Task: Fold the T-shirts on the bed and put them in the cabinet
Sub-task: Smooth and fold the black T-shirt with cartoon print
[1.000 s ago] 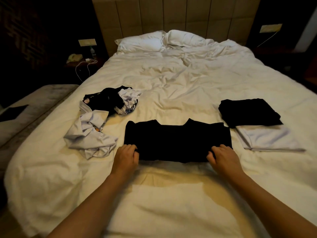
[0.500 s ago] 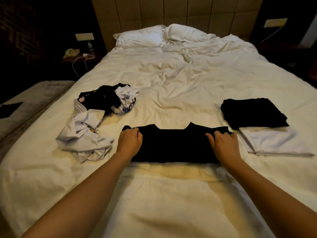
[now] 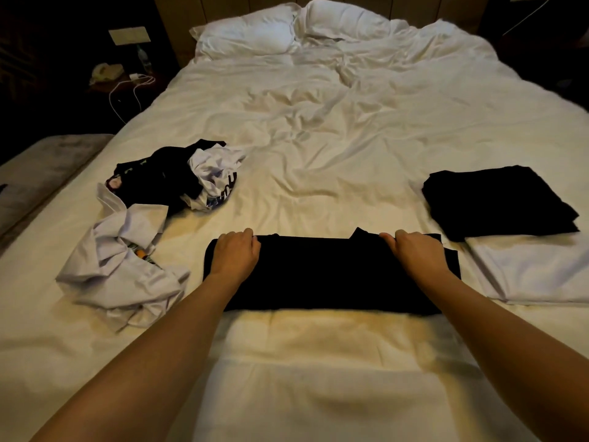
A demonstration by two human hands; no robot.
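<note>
Plain black T-shirt (image 3: 331, 275) on a white bed sheet (image 3: 334, 148) tinged yellow by the light. To the right, a folded black shirt (image 3: 497, 202) and a folded plain white shirt (image 3: 535, 269). To the left, a crumpled white shirt (image 3: 124, 263) with a small orange and green mark, a crumpled black shirt (image 3: 159, 173) with faint pale lettering, and a white shirt (image 3: 213, 177) with dark and blue print. Pillows (image 3: 255, 33) are white; the headboard (image 3: 239, 3) is tan.

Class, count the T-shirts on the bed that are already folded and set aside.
2: a folded black T-shirt at the right of the bed, and a folded white T-shirt just nearer, its far edge under the black one. Others could be hidden beneath.
</note>
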